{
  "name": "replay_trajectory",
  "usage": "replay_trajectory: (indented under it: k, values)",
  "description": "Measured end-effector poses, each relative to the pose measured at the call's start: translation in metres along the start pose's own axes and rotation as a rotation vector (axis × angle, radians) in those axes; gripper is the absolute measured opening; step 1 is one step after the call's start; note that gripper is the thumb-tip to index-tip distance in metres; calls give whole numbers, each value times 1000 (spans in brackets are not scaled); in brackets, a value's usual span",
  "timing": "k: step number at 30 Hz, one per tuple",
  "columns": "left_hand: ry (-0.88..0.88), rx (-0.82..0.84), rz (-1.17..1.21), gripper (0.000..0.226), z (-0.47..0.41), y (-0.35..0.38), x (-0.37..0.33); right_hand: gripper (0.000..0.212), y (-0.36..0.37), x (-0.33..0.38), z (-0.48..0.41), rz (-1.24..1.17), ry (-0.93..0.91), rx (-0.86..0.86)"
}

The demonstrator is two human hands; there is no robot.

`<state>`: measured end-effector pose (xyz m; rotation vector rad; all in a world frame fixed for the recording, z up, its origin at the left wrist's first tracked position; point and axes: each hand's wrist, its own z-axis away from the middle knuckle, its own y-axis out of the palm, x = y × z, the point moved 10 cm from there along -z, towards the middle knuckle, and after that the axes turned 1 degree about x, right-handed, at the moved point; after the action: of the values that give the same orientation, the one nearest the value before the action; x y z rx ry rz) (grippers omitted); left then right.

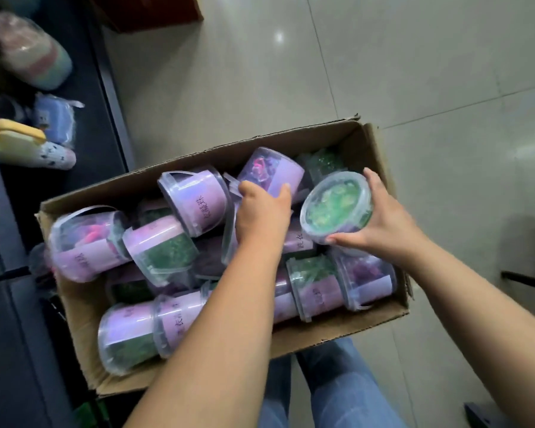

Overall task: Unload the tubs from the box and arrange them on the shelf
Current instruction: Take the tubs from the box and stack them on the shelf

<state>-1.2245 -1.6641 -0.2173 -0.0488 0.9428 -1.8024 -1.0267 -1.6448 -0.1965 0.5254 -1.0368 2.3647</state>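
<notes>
Forearms [229,319] nearest the lens are reaching down, in the head view, into the cardboard box [352,329], which is sitting just in front of the person's denim-clad legs [337,381] on a tiled floor [414,72]. Within the box, the tubs [179,208] are lying heaped on their sides and at odd angles, lids pointing every way, suggesting loose packing. Each is therefore likely needing to be picked out singly rather than lifted in a stack. At the right end of the box, the right hand [380,220] is grasping a green tub [335,206], thumb curling under its lower rim and fingers wrapping its far side. It is holding the tub tilted, clear lid facing the camera, just above its neighbours in the box. Near the far wall of the box, the left hand [261,211] is closing on a purple tub [272,168], thumb and fingers curling to either side of its wall. Whether that tub is being lifted cannot be told. Left of the box, the dark shelf [84,156] is carrying wrapped soft goods [28,50]. Judging from the full box, the unloading is only beginning.
</notes>
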Motion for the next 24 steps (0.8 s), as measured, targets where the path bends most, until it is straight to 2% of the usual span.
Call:
replay_trajectory:
  k: [3,6,8,11,14,16,19,22,24]
  values:
    - [-38,-121,133,42,14,-11,5,112,-23,-31,19,-271,162,-142]
    - [-178,-218,348,48,18,-7,24,112,-38,-51,28,-517,223,-274]
    - [-258,-234,424,49,16,0,30,110,-42,-52,29,-540,216,-304]
    - [-272,-229,389,42,10,8,29,118,-44,-50,27,-484,204,-280]
    - [-93,-235,339,22,11,-7,15,123,-55,-48,28,-487,176,-280]
    - [119,-149,216,12,17,-17,-9,127,-71,-47,30,-499,143,-313]
    - [365,95,-121,21,29,-17,-48,121,-100,-53,30,-550,103,-401]
    - [491,352,-534,35,39,17,-68,114,-106,-64,22,-596,95,-356]
    - [487,440,-573,38,36,48,-67,118,-94,-76,20,-583,137,-293]
